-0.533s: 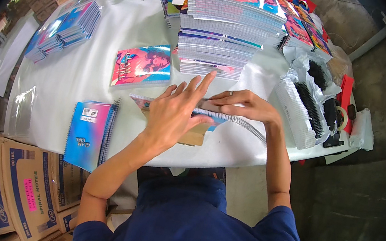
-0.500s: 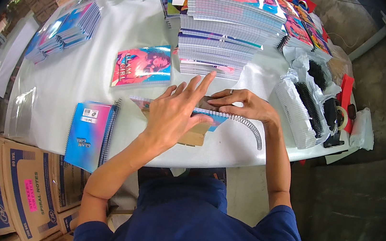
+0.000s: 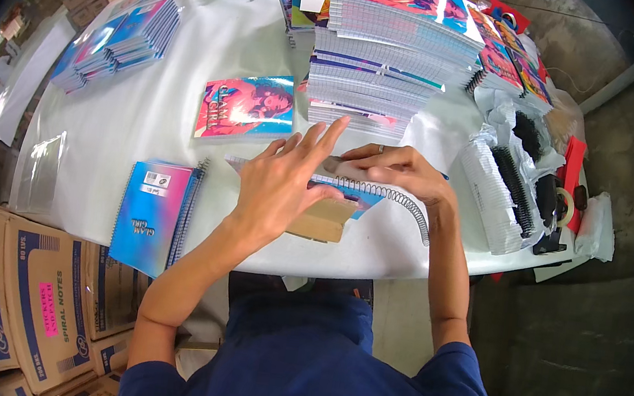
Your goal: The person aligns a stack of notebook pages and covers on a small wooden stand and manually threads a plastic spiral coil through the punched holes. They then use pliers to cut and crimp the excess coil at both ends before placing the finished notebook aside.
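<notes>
A notebook with a blue lower face and a punched page edge is held over the table. A dark wire coil runs through the right part of that edge, and its loose end curves down to the right. My left hand grips the notebook, thumb on the near side, index finger raised. My right hand is closed at its far side just behind the coil; its fingertips are partly hidden. A brown cardboard block sits beneath. A loose pink and blue cover lies beyond my left hand.
A tall stack of unbound notebooks stands ahead. Finished spiral notebooks lie near left, with more stacks at far left. Bundled black coils in wrapping and a tape roll are at right. Cartons stand below the left edge.
The coil now reaches further left along the notebook's edge. My right fingers have shifted slightly left over it, while my left hand keeps its grip. The whole view has shifted a little.
</notes>
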### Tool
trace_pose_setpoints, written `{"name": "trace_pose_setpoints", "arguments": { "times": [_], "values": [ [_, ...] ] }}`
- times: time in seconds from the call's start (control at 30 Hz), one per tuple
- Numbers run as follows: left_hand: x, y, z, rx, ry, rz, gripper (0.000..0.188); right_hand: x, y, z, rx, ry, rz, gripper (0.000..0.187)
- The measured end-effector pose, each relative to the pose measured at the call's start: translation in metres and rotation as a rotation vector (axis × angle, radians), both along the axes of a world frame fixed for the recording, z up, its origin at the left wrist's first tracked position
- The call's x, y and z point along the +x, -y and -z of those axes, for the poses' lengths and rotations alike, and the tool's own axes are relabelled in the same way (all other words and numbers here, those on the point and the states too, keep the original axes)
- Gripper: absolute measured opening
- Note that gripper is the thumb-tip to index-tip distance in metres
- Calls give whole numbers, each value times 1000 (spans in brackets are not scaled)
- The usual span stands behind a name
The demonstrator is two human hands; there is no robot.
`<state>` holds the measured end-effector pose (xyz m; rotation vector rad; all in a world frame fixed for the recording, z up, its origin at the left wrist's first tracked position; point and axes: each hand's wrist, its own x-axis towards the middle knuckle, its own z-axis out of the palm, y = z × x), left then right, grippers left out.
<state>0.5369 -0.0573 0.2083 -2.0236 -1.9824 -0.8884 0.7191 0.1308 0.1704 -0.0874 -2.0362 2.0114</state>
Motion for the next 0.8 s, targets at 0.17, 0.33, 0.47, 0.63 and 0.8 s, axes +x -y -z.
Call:
{"name": "trace_pose_setpoints", "arguments": {
  "times": [0.17, 0.33, 0.47, 0.63, 0.8],
  "values": [
    [-5, 5, -2, -51, -31, -33, 105, -7, 14, -16, 160, 177, 37, 55],
    [-12, 7, 0, -32, -21, -49, 104, -7, 21, -16, -341, -237, -127, 50],
    [-14, 6, -4, -91, 30, -79, 104, -18, 5, -11, 89, 25, -37, 51],
    [-17, 8, -10, -185, 32, -134, 104, -24, 16, -23, 105, 17, -45, 48],
    [-28, 10, -2, -91, -32, -95, 104, -35, 14, -31, 138, -16, -91, 45]
  ]
}}
